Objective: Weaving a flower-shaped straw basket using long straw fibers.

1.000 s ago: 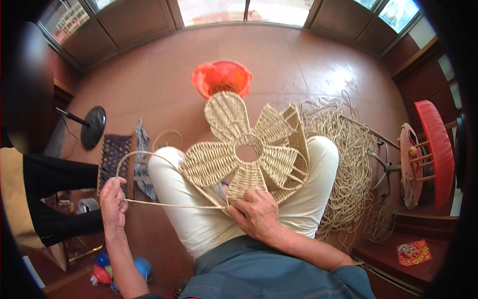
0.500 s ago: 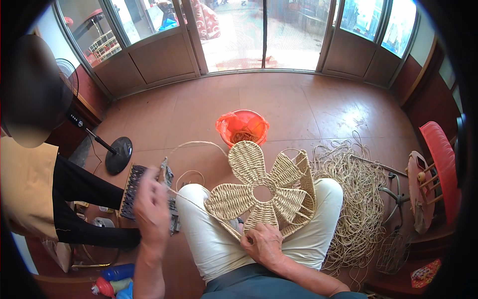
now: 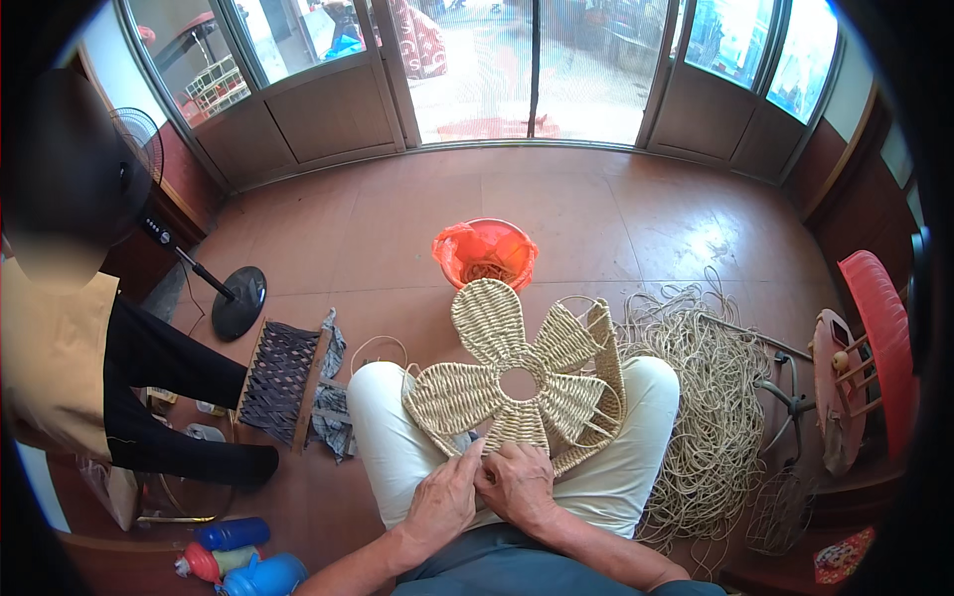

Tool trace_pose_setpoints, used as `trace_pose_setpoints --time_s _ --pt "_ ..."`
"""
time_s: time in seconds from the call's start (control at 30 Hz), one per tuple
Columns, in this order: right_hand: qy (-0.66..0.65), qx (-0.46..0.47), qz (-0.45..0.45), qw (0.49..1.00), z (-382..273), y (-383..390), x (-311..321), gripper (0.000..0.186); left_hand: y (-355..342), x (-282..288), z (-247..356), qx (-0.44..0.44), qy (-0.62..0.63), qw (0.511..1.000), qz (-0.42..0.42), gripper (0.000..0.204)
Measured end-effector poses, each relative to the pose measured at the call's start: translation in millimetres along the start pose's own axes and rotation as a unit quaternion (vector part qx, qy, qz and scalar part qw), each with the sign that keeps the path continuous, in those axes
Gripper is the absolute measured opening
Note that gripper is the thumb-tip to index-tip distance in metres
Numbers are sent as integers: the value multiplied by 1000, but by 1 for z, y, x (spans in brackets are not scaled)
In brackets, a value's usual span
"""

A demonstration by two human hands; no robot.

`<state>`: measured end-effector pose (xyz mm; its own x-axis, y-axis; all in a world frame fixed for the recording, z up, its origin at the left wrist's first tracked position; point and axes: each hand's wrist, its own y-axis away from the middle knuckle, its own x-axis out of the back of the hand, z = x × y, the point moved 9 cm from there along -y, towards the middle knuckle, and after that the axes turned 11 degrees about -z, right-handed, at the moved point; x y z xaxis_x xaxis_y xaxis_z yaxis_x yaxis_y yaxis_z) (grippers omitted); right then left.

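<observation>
Low over the lap, the left hand [image 3: 447, 494] and right hand [image 3: 519, 479] meet at the lower petal of a straw-coloured woven flower piece [image 3: 484, 393], which rests across the thighs of the cream trousers [image 3: 384, 447]. The right fingers are curled closed on the petal's lower edge; the left fingers lie close together against it, but I cannot tell whether they pinch a strand (the knuckles hide the tips). Should the right grip slacken, that edge could probably loosen or skew; the thin loops at the piece's right side might snag or bend if the knees press in. Beside the right knee, the rope pile [image 3: 696, 417] looks tangled enough to knot under a hard pull. At lower left, the blue bottle [image 3: 234, 534] hides its contents. Beyond the flower, a red bucket [image 3: 512, 238] with an orange-red liner [image 3: 455, 243] holds brownish scraps [image 3: 487, 270], perhaps strands.
</observation>
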<state>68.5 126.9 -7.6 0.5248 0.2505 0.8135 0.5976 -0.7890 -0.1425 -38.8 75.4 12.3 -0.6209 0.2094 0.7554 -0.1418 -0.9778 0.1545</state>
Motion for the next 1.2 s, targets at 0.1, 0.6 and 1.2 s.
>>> trace_pose_setpoints --time_s 0.1,0.6,1.2 --pt "-2 7 3 1000 -2 0 3 18 -10 1 -10 14 54 998 -24 63" --pt "-30 22 -38 999 -3 5 13 19 -27 -40 -45 185 423 858 -225 78" --pt "-62 17 -121 991 4 5 9 19 -22 -33 -38 186 415 867 -203 80"
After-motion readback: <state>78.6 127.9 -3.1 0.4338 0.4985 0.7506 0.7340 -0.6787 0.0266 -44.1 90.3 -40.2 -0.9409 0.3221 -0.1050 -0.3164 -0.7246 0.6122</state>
